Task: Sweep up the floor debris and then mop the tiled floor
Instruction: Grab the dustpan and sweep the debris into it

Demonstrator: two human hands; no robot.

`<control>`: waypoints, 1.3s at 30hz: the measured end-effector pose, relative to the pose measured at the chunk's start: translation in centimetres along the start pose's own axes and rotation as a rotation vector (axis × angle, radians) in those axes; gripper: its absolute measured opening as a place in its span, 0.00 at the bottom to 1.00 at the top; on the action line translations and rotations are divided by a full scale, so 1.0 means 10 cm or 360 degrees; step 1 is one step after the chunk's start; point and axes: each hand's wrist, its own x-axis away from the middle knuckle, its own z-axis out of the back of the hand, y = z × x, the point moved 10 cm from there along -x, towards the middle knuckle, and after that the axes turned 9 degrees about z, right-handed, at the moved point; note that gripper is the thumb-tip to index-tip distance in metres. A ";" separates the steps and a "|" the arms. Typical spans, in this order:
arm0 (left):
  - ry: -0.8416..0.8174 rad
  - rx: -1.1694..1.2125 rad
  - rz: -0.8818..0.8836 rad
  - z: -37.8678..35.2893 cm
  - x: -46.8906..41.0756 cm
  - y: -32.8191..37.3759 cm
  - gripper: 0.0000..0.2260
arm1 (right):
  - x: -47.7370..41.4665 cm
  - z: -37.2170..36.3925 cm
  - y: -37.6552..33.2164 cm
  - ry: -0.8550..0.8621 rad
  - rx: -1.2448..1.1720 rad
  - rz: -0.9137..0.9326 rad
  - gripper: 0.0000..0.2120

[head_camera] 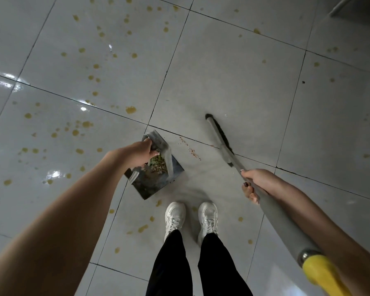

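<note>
Nearest of all, a yellow grip [323, 274] is seen capping the grey shaft of the broom [280, 216]. The shaft is held lower down by the right hand [254, 184], with the fingers curled round it. The broom head [219, 133] is set on the floor [222, 71], right of the dustpan [156, 178]. The dustpan's handle is gripped by the left hand [140, 152], fingers wrapped round it, and debris [158, 165] is gathered inside the pan. A thin line of crumbs [190, 149] is seen on the tile just right of the dustpan, between it and the broom head. Two white shoes [175, 216] are planted just below the dustpan. Yellow stains [130, 110] are scattered over the tiles, mostly above and left of the dustpan.
</note>
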 end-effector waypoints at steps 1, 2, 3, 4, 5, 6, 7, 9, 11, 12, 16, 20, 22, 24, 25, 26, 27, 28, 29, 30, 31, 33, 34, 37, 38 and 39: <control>0.0003 -0.0026 -0.0003 0.02 -0.01 0.02 0.14 | 0.00 -0.02 0.01 -0.0002 0.0018 0.0006 0.18; 0.0003 -0.0044 -0.0010 0.03 -0.03 0.04 0.15 | -0.02 -0.06 0.00 -0.0017 0.0054 0.0019 0.19; 0.0002 -0.0046 -0.0020 0.03 -0.04 0.06 0.15 | -0.02 -0.12 -0.01 -0.0042 0.0107 0.0039 0.20; 0.0003 -0.0047 -0.0032 0.03 -0.05 0.07 0.15 | -0.03 -0.19 -0.03 -0.0077 0.0148 0.0059 0.20; 0.0006 -0.0055 -0.0047 0.03 -0.07 0.08 0.16 | -0.04 -0.27 -0.05 -0.0115 0.0157 0.0073 0.21; 0.0011 -0.0064 -0.0057 0.04 -0.08 0.08 0.16 | -0.04 -0.34 -0.05 -0.0134 0.0123 0.0058 0.20; 0.0016 -0.0070 -0.0060 0.06 -0.09 0.07 0.16 | -0.03 -0.42 -0.04 -0.0145 0.0075 0.0030 0.20; 0.0017 -0.0074 -0.0066 0.09 -0.13 0.05 0.16 | 0.01 -0.59 0.01 -0.0190 0.0029 -0.0009 0.19; 0.0018 -0.0092 -0.0078 0.08 -0.15 0.07 0.16 | 0.06 -0.81 0.07 -0.0294 0.0036 -0.0049 0.20; 0.0018 -0.0101 -0.0079 0.08 -0.16 0.08 0.17 | 0.10 -0.93 0.11 -0.0376 0.0018 -0.0101 0.20; 0.0056 -0.0139 -0.0060 0.10 -0.22 0.04 0.17 | 0.30 -1.22 0.12 -0.0747 -0.0139 -0.0313 0.21; 0.0052 -0.0127 -0.0003 0.07 -0.26 -0.12 0.18 | 0.38 -0.97 -0.10 -0.0815 -0.0208 -0.0326 0.18; 0.0045 -0.0121 -0.0007 0.04 -0.27 -0.15 0.18 | 0.39 -0.73 -0.22 -0.0745 -0.0161 -0.0253 0.15; 0.0032 -0.0109 -0.0006 0.03 -0.29 -0.17 0.17 | 0.38 -0.50 -0.31 -0.0627 -0.0006 -0.0126 0.11; 0.0028 -0.0105 -0.0007 0.02 -0.29 -0.17 0.16 | 0.36 -0.41 -0.34 -0.0555 0.0092 -0.0049 0.08; 0.0027 -0.0104 -0.0009 0.02 -0.30 -0.17 0.16 | 0.34 -0.36 -0.37 -0.0484 0.0179 0.0030 0.05; 0.0030 -0.0110 -0.0016 0.03 -0.30 -0.15 0.15 | 0.30 -0.33 -0.40 -0.0418 0.0248 0.0108 0.04; 0.0034 -0.0121 -0.0028 0.03 -0.29 -0.12 0.15 | 0.25 -0.31 -0.41 -0.0350 0.0309 0.0174 0.04; 0.0041 -0.0132 -0.0041 0.04 -0.28 -0.10 0.15 | 0.21 -0.32 -0.40 -0.0293 0.0358 0.0221 0.04; 0.0053 -0.0140 -0.0051 0.04 -0.27 -0.07 0.15 | 0.15 -0.37 -0.38 -0.0265 0.0376 0.0238 0.03; 0.0064 -0.0146 -0.0059 0.05 -0.26 -0.04 0.15 | 0.10 -0.44 -0.32 -0.0264 0.0361 0.0218 0.03; 0.0084 -0.0161 -0.0064 0.06 -0.26 -0.02 0.16 | 0.03 -0.64 -0.16 -0.0334 0.0266 0.0075 0.09; 0.0088 -0.0166 -0.0062 0.06 -0.26 -0.02 0.16 | 0.02 -0.73 -0.07 -0.0403 0.0223 -0.0018 0.12; 0.0074 -0.0148 -0.0032 0.05 -0.27 -0.06 0.17 | 0.13 -0.93 0.07 -0.0711 0.0093 -0.0231 0.16; 0.0071 -0.0141 -0.0018 0.04 -0.28 -0.08 0.18 | 0.19 -0.93 0.07 -0.0804 -0.0003 -0.0269 0.16; 0.0072 -0.0133 -0.0002 0.04 -0.28 -0.11 0.19 | 0.24 -0.88 0.04 -0.0854 -0.0089 -0.0292 0.16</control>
